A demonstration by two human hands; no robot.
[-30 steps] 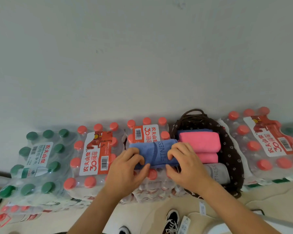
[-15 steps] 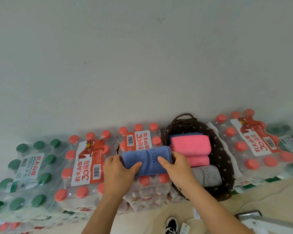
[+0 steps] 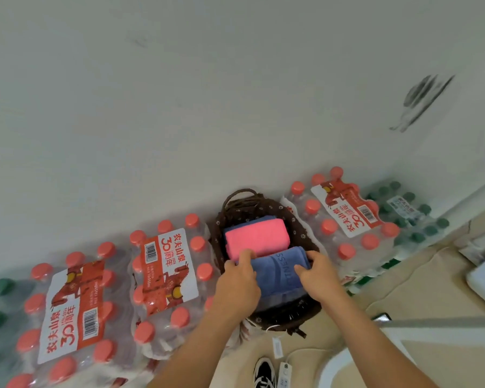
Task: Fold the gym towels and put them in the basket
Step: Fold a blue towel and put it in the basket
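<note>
We grasp the blue towel by both ends, left hand and right hand, its long axis across the basket, directly in front of the pink towel

Looking down and forward from head height, tilting steeply toward a white wall and the floor at its foot. Sitting close over both forearms, with packs of bottled water lining the wall base. Catching a shoe at the bottom edge. Only one view, sharing nothing.
</note>
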